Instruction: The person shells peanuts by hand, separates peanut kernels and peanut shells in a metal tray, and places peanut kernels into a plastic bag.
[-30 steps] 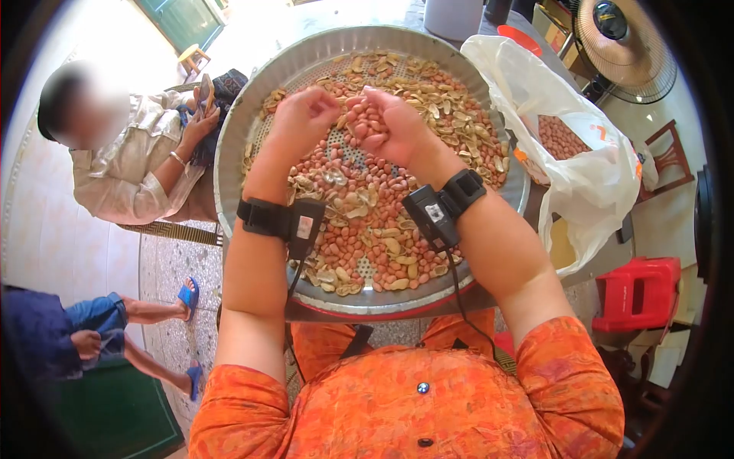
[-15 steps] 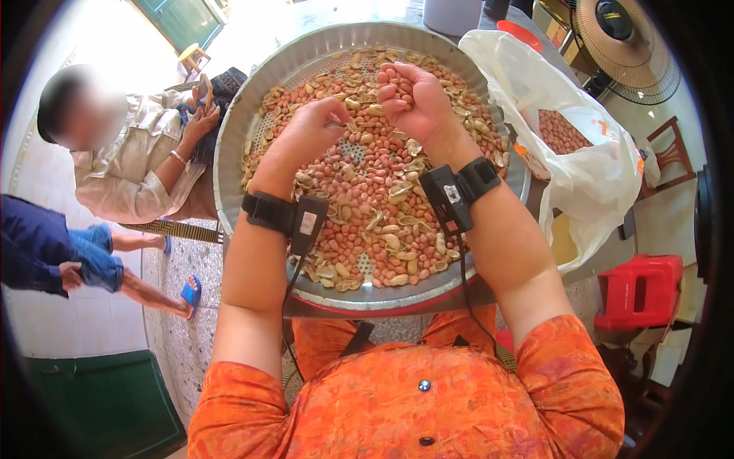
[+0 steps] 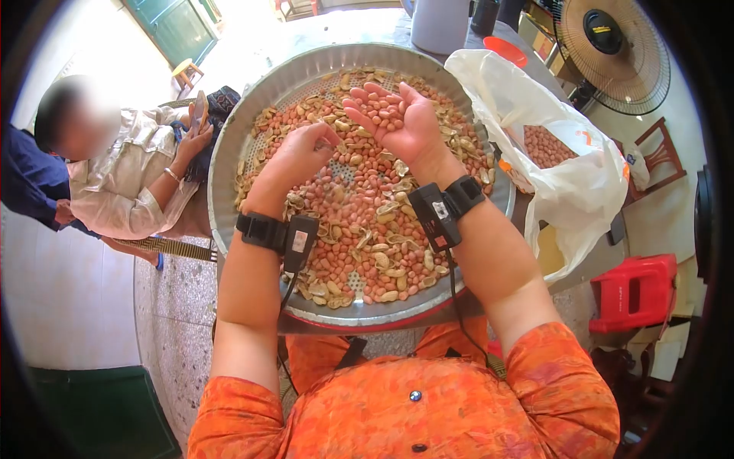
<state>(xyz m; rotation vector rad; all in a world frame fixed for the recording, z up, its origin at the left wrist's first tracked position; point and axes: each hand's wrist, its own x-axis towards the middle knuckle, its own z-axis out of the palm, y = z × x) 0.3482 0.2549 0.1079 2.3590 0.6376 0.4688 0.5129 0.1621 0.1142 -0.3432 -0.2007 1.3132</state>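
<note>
Centrally in the head view, a round metal tray (image 3: 365,314) with a perforated base is supported on a table (image 3: 321,32). Its base is largely covered by reddish peanut kernels (image 3: 336,243), with pale shells (image 3: 459,131) and some whole pods mixed among them. The right hand (image 3: 417,130) is held palm up above the far part of the tray, half open, with the fingers loosely curved and the thumb apart; a small heap of loose kernels (image 3: 386,112) is carried on the palm and fingers. The left hand (image 3: 306,153) is positioned beside it, nearly closed, with the fingers bent and drawn toward the thumb; whether anything is gripped cannot be told.

A black sensor box is strapped at each wrist: the left box (image 3: 300,242) bears a pale label and the right box (image 3: 434,217) a similar one, both too small to be read. A white plastic bag (image 3: 569,183), open and containing more kernels (image 3: 545,145), is placed just beside the tray at the right; orange print is partly visible on it but cannot be read. The yellowish label on the fan (image 3: 604,32) and the pale characters on the red stool (image 3: 638,294) are likewise illegible. At the left, a phone (image 3: 200,111) is held by a seated person (image 3: 126,180).
</note>
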